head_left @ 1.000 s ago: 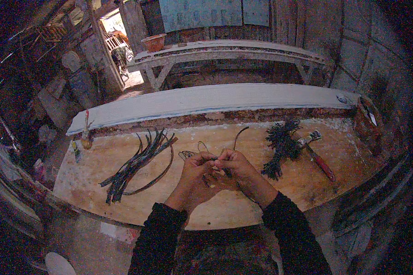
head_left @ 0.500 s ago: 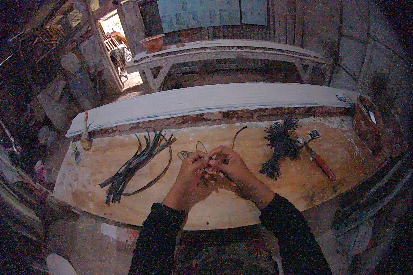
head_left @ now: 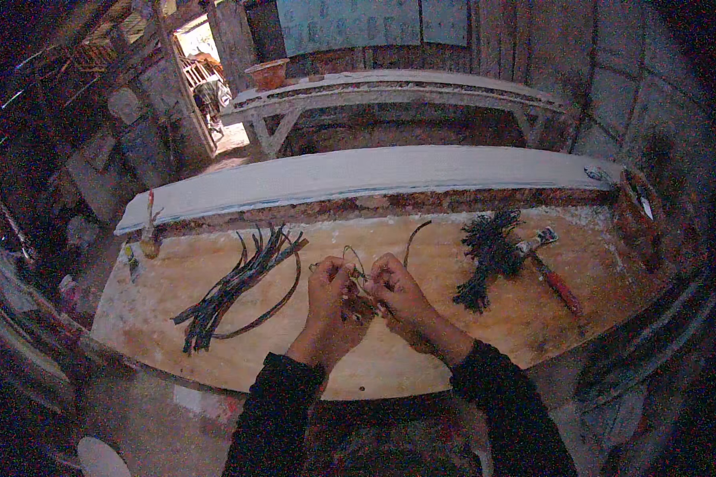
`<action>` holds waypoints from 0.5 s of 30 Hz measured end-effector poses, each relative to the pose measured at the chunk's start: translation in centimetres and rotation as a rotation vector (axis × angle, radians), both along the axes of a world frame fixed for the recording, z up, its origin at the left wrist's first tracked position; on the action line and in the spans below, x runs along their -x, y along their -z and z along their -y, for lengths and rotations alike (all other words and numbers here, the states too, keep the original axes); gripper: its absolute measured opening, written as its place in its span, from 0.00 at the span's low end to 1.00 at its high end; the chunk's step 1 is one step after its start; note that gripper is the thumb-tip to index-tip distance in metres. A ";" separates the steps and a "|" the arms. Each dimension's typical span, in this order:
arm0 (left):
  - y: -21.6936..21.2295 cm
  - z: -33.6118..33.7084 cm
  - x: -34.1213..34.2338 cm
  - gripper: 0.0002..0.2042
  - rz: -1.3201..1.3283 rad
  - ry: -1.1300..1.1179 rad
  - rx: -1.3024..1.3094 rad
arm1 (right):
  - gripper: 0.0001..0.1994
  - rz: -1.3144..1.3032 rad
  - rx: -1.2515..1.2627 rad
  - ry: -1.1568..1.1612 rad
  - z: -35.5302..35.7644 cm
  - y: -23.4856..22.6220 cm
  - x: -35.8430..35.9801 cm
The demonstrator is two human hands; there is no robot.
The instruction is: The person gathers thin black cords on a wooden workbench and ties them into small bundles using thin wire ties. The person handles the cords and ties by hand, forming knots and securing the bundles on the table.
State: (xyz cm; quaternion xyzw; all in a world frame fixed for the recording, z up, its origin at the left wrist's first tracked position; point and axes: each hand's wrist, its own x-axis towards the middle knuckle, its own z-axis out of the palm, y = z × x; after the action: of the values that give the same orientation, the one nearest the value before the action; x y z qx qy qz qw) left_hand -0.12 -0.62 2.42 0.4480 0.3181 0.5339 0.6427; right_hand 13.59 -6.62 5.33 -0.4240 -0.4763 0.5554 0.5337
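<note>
Over the middle of the wooden tabletop, my left hand (head_left: pixel 326 300) and my right hand (head_left: pixel 406 298) work close together. Both pinch a thin dark strip (head_left: pixel 355 259), which bends into a small loop above the fingers. Part of it is hidden by my fingers. Another narrow strip end (head_left: pixel 411 238) curves out beyond my right hand; whether it joins the held strip I cannot tell. Left of my hands lies a bundle of long dark flat strips (head_left: pixel 235 292), one bowed out to its side. To the right sits a bunch of dark looped or knotted strips (head_left: pixel 485 253).
A red-handled tool (head_left: pixel 559 288) with a pale head rests beside the bunch. A long white board (head_left: pixel 374 171) runs along the tabletop's (head_left: pixel 398 381) far edge. A brush-like stick (head_left: pixel 149 230) stands at left, a brown container (head_left: pixel 638 211) at right. Behind is another bench (head_left: pixel 398 89).
My hands have moved slightly apart, and the small gap between them shows more of the thin strip. The loop above my fingers has changed shape.
</note>
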 end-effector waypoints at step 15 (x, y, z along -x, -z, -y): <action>-0.6 0.6 -0.2 0.24 -0.200 0.224 -0.157 | 0.09 0.079 0.048 0.039 -0.5 -1.1 -1.3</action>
State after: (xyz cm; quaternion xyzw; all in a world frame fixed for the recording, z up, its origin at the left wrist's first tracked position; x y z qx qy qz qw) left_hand 0.04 -1.17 3.03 0.5803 0.2859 0.4349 0.6264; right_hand 14.91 -6.16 6.47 -0.4675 -0.4751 0.5389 0.5151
